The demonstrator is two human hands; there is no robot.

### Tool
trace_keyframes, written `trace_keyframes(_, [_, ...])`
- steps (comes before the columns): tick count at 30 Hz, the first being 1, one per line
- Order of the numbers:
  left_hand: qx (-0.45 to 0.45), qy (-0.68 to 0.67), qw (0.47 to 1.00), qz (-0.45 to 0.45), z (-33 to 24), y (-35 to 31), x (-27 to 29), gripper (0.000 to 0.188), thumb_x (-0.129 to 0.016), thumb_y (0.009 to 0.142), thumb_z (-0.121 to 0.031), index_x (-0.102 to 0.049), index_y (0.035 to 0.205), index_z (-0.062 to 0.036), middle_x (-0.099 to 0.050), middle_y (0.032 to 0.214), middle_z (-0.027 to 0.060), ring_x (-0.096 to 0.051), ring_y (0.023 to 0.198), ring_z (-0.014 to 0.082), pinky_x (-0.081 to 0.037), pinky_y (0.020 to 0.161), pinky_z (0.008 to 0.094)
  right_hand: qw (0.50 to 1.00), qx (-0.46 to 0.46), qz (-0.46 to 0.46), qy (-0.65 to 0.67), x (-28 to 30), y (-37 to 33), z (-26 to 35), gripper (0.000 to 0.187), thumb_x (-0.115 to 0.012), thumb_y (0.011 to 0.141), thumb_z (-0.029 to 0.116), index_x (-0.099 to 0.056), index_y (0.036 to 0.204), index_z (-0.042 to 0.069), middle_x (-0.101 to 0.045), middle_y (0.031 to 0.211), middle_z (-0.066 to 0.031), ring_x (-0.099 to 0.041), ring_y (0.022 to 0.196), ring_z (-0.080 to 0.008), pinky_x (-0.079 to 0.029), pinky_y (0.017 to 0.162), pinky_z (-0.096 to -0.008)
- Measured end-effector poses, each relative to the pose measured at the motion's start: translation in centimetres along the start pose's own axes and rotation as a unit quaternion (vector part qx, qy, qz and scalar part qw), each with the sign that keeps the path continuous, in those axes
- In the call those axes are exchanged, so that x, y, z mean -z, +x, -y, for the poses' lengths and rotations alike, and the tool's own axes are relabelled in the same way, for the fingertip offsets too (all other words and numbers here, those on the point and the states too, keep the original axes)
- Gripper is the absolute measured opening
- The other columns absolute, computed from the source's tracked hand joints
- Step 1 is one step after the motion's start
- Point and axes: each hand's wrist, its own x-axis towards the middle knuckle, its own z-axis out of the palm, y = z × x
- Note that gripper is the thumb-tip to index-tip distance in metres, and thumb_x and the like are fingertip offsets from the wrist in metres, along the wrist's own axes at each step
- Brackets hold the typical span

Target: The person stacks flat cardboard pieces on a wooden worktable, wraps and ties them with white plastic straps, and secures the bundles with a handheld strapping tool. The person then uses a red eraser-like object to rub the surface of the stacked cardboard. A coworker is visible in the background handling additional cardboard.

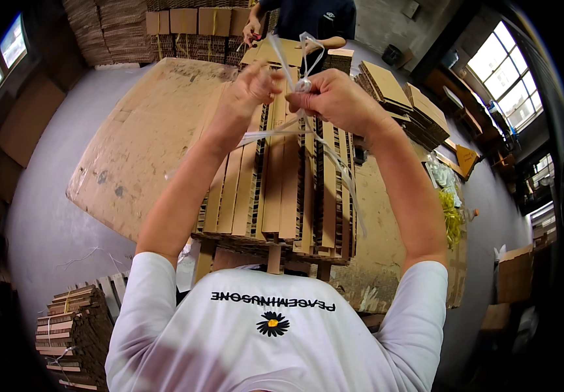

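Note:
My right hand (pixel 344 98) pinches white plastic twine (pixel 303 85), its thumb and forefinger closed at a bunched knot. Loops of the twine stand up above these fingers, and long tails hang below. Just to the left, my left hand (pixel 254 85) is raised close to the twine with bent fingers. Motion smears its fingertips, so I cannot tell whether they hold a strand. Under both hands lies a stack of long brown honeycomb cardboard strips (pixel 272 189), their cell edges showing. Strands of twine run across the top of the stack.
A large worn cardboard sheet (pixel 141 140) spreads beneath the stack. Across from me a person in a dark shirt (pixel 311 16) works with their hands over cardboard. More cardboard piles stand at the back right (pixel 386 88) and lower left (pixel 76 333). Yellow twine (pixel 450 215) lies at the right.

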Motion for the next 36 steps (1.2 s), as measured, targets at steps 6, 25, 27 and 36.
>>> trace_keyframes(6, [0.147,0.104,0.976,0.124,1.5,-1.9,-0.3,0.033,-0.065,0.093,-0.021,-0.061,0.12,-0.0011,-0.065,0.096,-0.0002,-0.058,0.089,0.0063,-0.047,0.082,0.0225,0.998,0.012,0.015,0.054,-0.1,0.3,-0.1,0.027,-0.066,0.091,0.024,-0.068,0.076,0.001,-0.056,0.06,0.0033,-0.044,0.051,-0.0036,-0.035,0.048,-0.0215])
trace_keyframes(25, [0.221,0.062,0.971,0.065,2.7,-2.2,-0.9,0.035,-0.059,0.096,-0.032,-0.07,0.095,0.0013,-0.066,0.077,0.0026,-0.058,0.068,0.0073,-0.049,0.067,0.021,0.982,-0.12,-0.131,-0.061,-3.7,-15.1,-11.4,0.033,-0.067,0.089,0.029,-0.057,0.096,-0.002,-0.06,0.078,-0.0142,-0.055,0.071,-0.0245,-0.045,0.066,-0.0369])
trace_keyframes(27, [0.239,0.052,0.969,0.034,2.6,-2.4,-0.5,0.036,-0.061,0.095,-0.034,-0.07,0.097,0.0009,-0.068,0.083,0.0044,-0.059,0.071,0.0073,-0.049,0.069,0.0215,0.986,-0.115,-0.117,-0.021,-4.4,-15.7,-12.5,0.029,-0.065,0.09,0.026,-0.058,0.093,-0.001,-0.059,0.079,-0.0127,-0.054,0.072,-0.0212,-0.044,0.067,-0.0347])
trace_keyframes(36, [0.25,-0.039,0.965,0.063,1.2,-0.8,-0.8,0.036,-0.051,0.099,-0.035,-0.061,0.099,0.0002,-0.066,0.091,0.0094,-0.065,0.082,0.0167,-0.053,0.082,0.0324,0.84,0.109,-0.145,0.512,-1.3,-11.8,-8.6,0.021,-0.047,0.098,0.017,-0.058,0.088,0.002,-0.064,0.099,-0.0125,-0.061,0.091,-0.0187,-0.049,0.09,-0.0344])
